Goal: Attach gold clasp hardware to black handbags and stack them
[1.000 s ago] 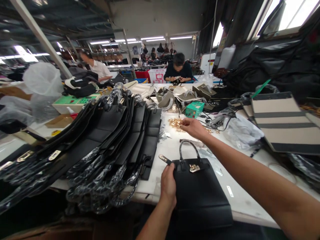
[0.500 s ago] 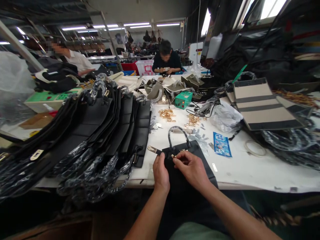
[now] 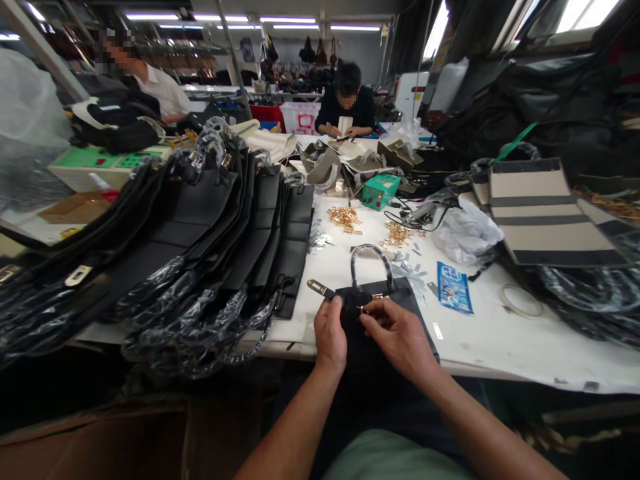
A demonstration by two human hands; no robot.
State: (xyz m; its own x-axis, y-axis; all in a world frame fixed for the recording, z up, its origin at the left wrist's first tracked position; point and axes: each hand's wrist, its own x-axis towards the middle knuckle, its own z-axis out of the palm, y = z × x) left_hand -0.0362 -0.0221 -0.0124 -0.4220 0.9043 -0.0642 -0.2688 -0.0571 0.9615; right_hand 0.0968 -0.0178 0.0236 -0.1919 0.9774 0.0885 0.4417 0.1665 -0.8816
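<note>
The white table [image 3: 500, 353] carries overlapping black bags [image 3: 250, 233] on its left. To their right lie gold fittings [image 3: 343, 219] in two piles, near a green box [image 3: 380, 192]; a blue packet [image 3: 455, 289] lies farther right.

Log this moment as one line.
left hand: holds black bag; right hand: pinches small metal part at bag's front; beyond bag: gold-coloured pile, green box

Hands: two, left hand [image 3: 331, 339] and right hand [image 3: 403, 337]. Black handbag [image 3: 355, 353] at the hands: one. Small metal fitting [image 3: 361, 309] at the right fingertips: one. Heaps of gold-coloured fittings [image 3: 343, 218]: two, pieces too small to count. Teal box [image 3: 381, 192]: one. Blue packet [image 3: 454, 287]: one. Co-workers [image 3: 367, 110]: two. Stacked black bags [image 3: 200, 207]: several, overlapping, exact number indeterminable.
</note>
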